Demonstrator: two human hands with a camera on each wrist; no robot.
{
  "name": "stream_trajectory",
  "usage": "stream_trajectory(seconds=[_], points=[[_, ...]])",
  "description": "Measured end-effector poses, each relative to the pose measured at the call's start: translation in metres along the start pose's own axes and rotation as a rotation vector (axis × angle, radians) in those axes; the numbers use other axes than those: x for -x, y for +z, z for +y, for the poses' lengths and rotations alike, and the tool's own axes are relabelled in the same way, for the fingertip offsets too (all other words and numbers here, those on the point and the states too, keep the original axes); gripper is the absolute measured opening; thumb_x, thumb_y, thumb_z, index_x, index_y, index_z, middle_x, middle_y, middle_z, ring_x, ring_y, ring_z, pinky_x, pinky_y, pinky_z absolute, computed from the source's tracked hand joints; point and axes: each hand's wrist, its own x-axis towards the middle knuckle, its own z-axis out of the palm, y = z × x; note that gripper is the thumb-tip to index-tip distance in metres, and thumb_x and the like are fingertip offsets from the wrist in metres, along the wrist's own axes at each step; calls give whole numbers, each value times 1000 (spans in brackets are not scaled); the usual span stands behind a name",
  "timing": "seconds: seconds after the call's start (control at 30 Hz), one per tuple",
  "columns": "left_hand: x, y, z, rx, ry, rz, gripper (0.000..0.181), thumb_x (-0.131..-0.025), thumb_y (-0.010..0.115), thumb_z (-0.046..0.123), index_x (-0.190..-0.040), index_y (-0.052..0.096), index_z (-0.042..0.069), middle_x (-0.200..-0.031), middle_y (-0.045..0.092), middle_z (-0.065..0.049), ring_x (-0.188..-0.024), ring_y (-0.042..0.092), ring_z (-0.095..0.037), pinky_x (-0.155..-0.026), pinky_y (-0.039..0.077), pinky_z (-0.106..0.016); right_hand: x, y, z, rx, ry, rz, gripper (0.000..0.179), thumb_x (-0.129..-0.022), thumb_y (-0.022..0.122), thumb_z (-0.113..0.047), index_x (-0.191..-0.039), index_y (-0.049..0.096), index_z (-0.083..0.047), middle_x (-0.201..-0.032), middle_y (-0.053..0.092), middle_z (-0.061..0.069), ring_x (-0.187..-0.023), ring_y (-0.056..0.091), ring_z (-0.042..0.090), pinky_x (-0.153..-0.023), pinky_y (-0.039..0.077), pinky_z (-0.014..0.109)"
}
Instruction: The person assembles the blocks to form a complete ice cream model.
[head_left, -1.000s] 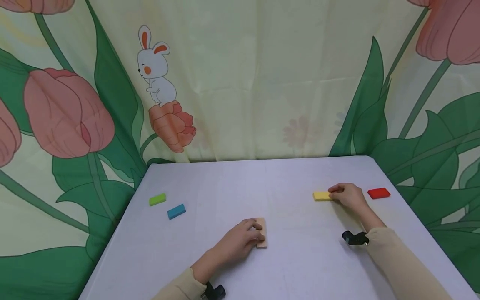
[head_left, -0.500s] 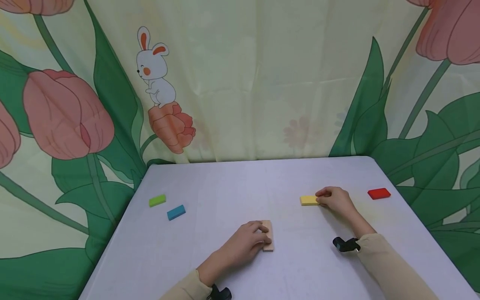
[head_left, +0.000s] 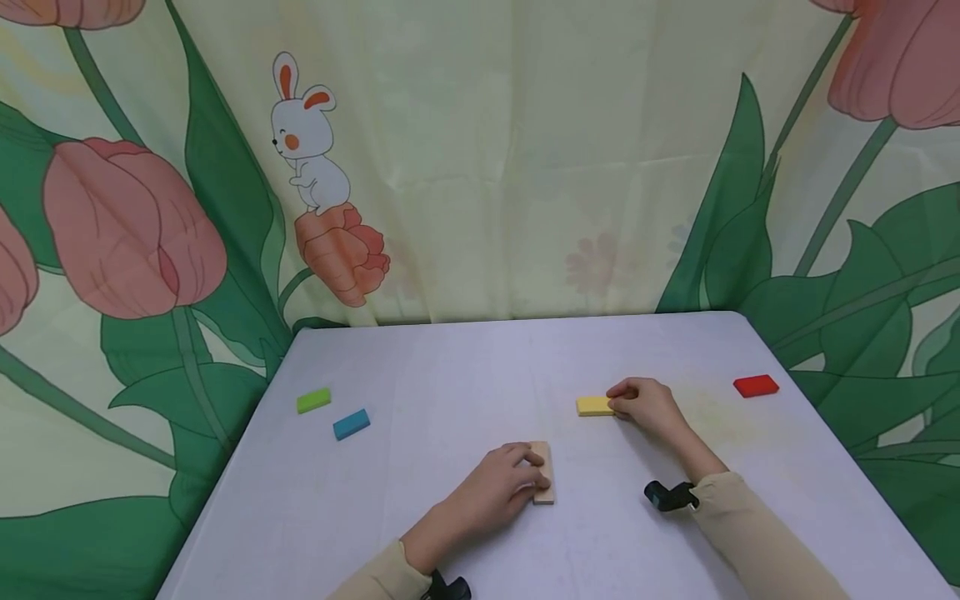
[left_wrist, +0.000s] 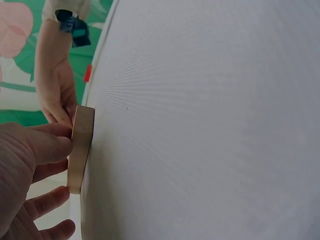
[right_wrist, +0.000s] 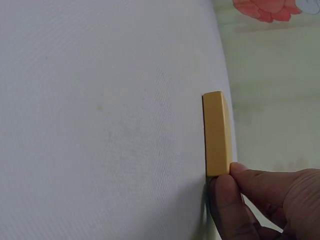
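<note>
My left hand grips a plain wooden block near the middle of the table, its long side running away from me. In the left wrist view the thumb and fingers lie along one side of that wooden block, which rests against the cloth. Farther back and to the right, my right hand pinches the right end of a yellow block. The right wrist view shows the thumb and fingertips at one end of the yellow block, the rest of it uncovered.
On the left of the white-covered table lie a green block and a blue block. A red block sits near the right edge. A printed curtain hangs behind the table.
The right hand has brought the yellow block leftward and a little nearer, away from the red block. My left hand has shifted slightly right with the wooden block.
</note>
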Motion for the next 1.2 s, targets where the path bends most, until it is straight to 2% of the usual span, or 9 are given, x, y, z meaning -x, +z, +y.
stream_trajectory(seconds=[0.2, 0.47, 0.97, 1.2], points=[[-1, -1, 0, 7, -36, -34, 15, -101, 67, 25, -113, 77, 30, -129, 64, 8, -131, 56, -17, -106, 50, -39, 3, 9, -5, -12, -7, -3, 20, -95, 72, -9, -112, 73, 1, -104, 72, 16, -85, 66, 18, -72, 60, 25], [-1, -3, 2, 24, -50, -51, 16, -101, 68, 26, -113, 77, 30, -129, 64, 8, -131, 56, -16, -108, 50, -39, 9, 19, -13, -35, -19, -32, 19, -94, 74, -9, -110, 73, 1, -100, 73, 13, -82, 67, 15, -71, 60, 25], [-2, -5, 3, 20, -29, -11, 14, -100, 69, 27, -111, 77, 32, -127, 64, 8, -127, 58, -17, -102, 52, -40, 10, 45, -26, -73, -24, -29, 16, -92, 76, -7, -106, 75, -1, -95, 73, 10, -78, 66, 13, -69, 61, 25], [-3, -5, 2, 37, -20, -19, 14, -100, 70, 26, -110, 77, 31, -127, 64, 7, -127, 58, -16, -103, 52, -39, 15, 53, -33, -78, -26, -27, 15, -91, 77, -6, -105, 74, -1, -92, 73, 9, -76, 66, 13, -69, 61, 25]])
